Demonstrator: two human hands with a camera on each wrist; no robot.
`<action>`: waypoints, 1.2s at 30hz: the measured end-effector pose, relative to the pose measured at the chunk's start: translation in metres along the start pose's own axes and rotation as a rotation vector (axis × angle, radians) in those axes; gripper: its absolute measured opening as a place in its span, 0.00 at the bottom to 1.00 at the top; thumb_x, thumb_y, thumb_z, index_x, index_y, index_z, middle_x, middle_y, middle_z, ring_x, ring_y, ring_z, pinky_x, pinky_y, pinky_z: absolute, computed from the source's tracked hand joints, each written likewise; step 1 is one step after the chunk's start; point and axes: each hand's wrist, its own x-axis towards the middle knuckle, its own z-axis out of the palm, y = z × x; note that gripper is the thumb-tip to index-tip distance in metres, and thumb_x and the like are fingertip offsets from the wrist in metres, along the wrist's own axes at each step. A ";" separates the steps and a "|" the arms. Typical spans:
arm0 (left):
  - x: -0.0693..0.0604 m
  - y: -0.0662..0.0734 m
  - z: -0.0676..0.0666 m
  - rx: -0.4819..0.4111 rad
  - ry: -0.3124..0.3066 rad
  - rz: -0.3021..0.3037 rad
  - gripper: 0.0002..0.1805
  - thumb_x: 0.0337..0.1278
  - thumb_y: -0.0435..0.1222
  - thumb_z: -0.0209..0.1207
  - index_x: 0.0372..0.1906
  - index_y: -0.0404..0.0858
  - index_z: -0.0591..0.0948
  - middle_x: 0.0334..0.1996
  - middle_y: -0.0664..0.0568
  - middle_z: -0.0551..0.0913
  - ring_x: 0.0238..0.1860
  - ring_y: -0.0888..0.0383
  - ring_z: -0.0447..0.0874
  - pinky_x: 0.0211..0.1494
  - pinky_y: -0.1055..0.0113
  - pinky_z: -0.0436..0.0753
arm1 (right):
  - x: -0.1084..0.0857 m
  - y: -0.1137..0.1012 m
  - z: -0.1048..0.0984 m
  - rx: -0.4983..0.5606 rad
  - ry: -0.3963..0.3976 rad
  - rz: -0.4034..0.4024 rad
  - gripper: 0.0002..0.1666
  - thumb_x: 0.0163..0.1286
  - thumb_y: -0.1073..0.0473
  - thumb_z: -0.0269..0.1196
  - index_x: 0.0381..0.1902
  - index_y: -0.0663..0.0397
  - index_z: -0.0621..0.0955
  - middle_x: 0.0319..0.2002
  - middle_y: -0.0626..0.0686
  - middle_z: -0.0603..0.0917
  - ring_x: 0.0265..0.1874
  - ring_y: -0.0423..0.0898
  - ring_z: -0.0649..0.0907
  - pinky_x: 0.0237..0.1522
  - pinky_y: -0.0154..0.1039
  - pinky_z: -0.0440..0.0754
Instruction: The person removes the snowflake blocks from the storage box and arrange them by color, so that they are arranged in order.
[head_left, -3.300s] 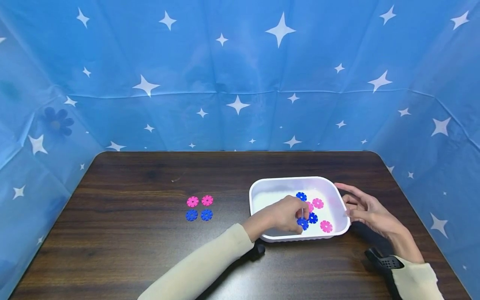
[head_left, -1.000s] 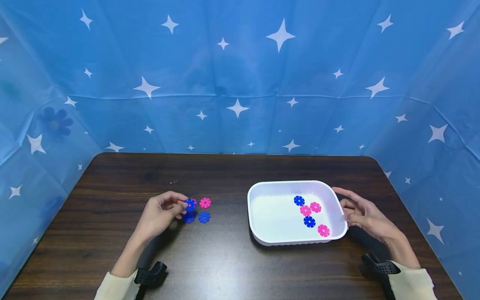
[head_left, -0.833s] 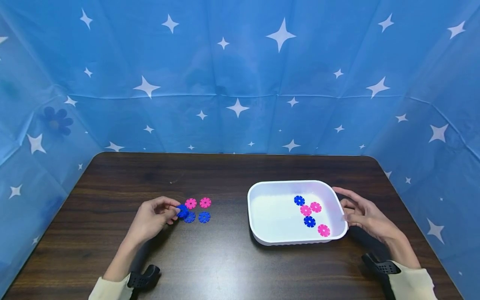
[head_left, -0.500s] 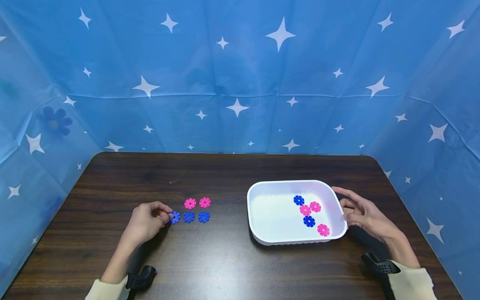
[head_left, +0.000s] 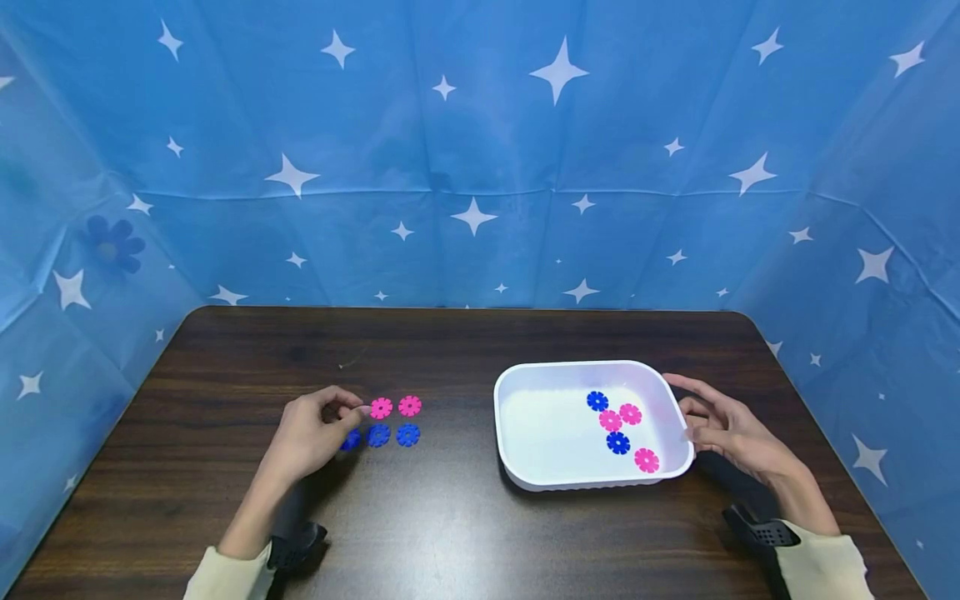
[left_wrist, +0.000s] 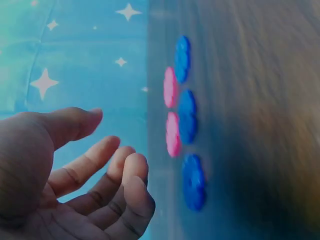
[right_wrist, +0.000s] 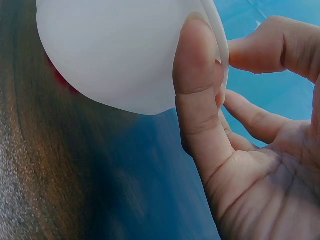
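The table [head_left: 465,533], one, lies below both grips. The tray [head_left: 540,425], one, white, stands on it just inward of the right grip [head_left: 735,429], whose fingers are spread against the outside of its near end; no pinch is seen there. The left grip [head_left: 311,429] is spread, thumb and fingers apart with nothing in the palm in the left wrist view; its fingertips are just beside a pink disc [head_left: 381,407], contact not confirmed. Step in hand, as judged: setting out discs in two colour rows, with the pink row's position being checked or adjusted. The next move probably calls for the left grip to cross to the tray and fetch one more pink, since that row is one short of the blue. Count of discs: ten visible, five pink and five blue. On the table, beside and ahead of the left grip: two pink and three blue [head_left: 378,435], the outermost blue partly covered by the thumb. In the tray, toward the right grip: three pink [head_left: 631,414] and two blue [head_left: 618,442].
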 end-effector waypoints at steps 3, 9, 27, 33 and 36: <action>0.003 0.012 0.006 -0.019 0.003 0.042 0.08 0.69 0.37 0.62 0.46 0.37 0.85 0.33 0.49 0.84 0.33 0.56 0.80 0.34 0.66 0.76 | 0.000 0.000 0.000 -0.002 0.000 0.000 0.44 0.69 0.73 0.60 0.79 0.60 0.57 0.46 0.53 0.81 0.39 0.45 0.88 0.40 0.45 0.90; 0.010 0.038 0.018 -0.060 -0.001 0.127 0.12 0.69 0.39 0.63 0.51 0.37 0.84 0.37 0.50 0.85 0.35 0.57 0.81 0.39 0.65 0.78 | 0.000 -0.001 0.000 0.000 0.000 0.001 0.45 0.69 0.73 0.60 0.79 0.60 0.56 0.46 0.54 0.81 0.38 0.45 0.88 0.40 0.45 0.90; 0.031 0.123 0.060 -0.214 -0.118 0.377 0.17 0.63 0.40 0.69 0.55 0.42 0.83 0.39 0.53 0.84 0.37 0.60 0.83 0.42 0.67 0.84 | 0.000 0.000 0.002 -0.002 0.015 0.010 0.44 0.68 0.73 0.61 0.79 0.58 0.58 0.46 0.54 0.81 0.39 0.45 0.88 0.41 0.45 0.90; 0.035 0.148 0.083 -0.169 -0.212 0.407 0.21 0.62 0.41 0.70 0.58 0.43 0.82 0.41 0.52 0.83 0.38 0.59 0.83 0.40 0.68 0.82 | 0.001 0.000 0.002 0.004 0.013 0.008 0.45 0.68 0.73 0.61 0.79 0.59 0.57 0.46 0.54 0.81 0.39 0.45 0.88 0.41 0.45 0.90; 0.036 0.159 0.098 -0.133 -0.256 0.415 0.22 0.61 0.42 0.70 0.59 0.43 0.82 0.42 0.51 0.84 0.41 0.56 0.84 0.40 0.68 0.82 | 0.001 -0.001 0.001 0.016 0.006 0.000 0.44 0.68 0.73 0.61 0.79 0.58 0.57 0.47 0.55 0.81 0.39 0.45 0.88 0.40 0.45 0.90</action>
